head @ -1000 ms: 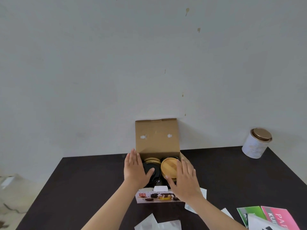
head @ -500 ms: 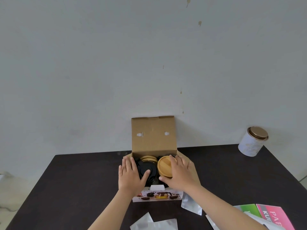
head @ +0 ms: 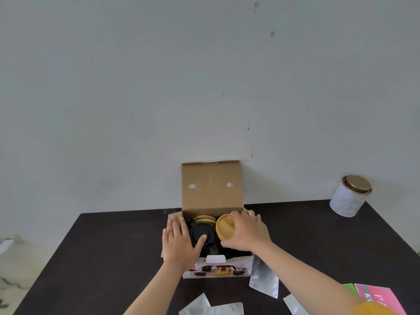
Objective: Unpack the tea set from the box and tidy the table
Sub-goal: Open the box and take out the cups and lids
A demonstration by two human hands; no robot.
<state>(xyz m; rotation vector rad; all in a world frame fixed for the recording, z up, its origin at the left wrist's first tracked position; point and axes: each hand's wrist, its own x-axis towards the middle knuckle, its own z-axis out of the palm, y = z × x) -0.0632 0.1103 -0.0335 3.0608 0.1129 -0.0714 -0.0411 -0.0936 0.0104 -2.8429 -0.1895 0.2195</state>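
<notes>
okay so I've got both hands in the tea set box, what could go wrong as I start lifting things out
1. The right hand grips only the round wooden lid; it may lift off alone, leaving whatever sits under it behind.
2. The cardboard box is steadied by just the left hand, so it may tip or slide.
3. Silver foil pouches on the dark table crowd the set-down space.

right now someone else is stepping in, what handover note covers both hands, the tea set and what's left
Left hand: flat on the open brown cardboard box, thumb on the round black lid.
Right hand: closed around the round wooden lid inside the box.
Done: box opened. Nothing unpacked yet.
Left: lift out every piece, then clear the silver foil pouches off the dark table.
</notes>
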